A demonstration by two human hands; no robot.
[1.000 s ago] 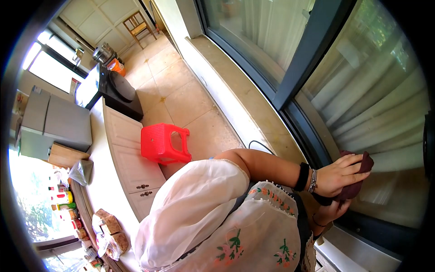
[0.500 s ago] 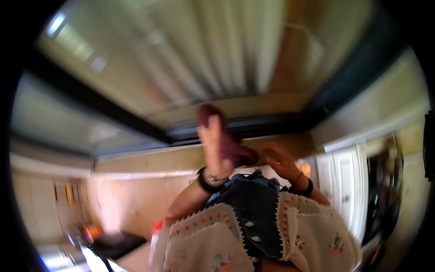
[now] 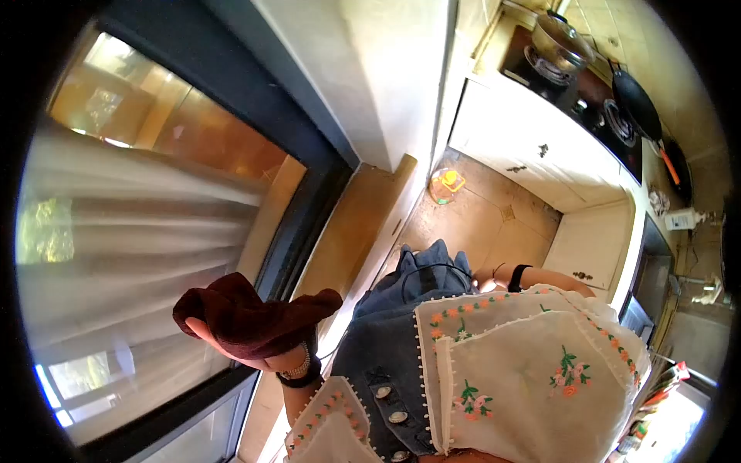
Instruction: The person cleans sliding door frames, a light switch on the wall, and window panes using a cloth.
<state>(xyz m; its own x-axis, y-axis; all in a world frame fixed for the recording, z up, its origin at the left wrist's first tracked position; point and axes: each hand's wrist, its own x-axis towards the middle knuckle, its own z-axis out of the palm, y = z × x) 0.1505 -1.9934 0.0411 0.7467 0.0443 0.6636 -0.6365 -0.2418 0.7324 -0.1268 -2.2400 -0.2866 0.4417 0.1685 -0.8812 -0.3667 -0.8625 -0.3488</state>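
A dark maroon cloth [image 3: 251, 312] lies bunched over my left hand [image 3: 224, 347], which grips it in front of the window glass. The cloth hides most of those fingers, and one end hangs out to the right over the wrist. My right hand [image 3: 485, 279] is down beside the blue denim garment [image 3: 417, 282] I wear. Its fingers are mostly hidden behind the denim, so whether it holds anything does not show.
On the left is a dark-framed window [image 3: 309, 162] with a pale curtain [image 3: 139, 224] seen through the glass. A wooden sill [image 3: 351, 216] runs below it. A clear plastic container [image 3: 446, 185] stands on the tiled floor. At right are white cabinets [image 3: 532, 139], a stove with a pot [image 3: 562, 40] and a wok [image 3: 637, 100].
My view has swung right, bringing the stove and cabinets in. The maroon cloth stays in my left hand, now lower left. My right hand has dropped from near the cloth to my side.
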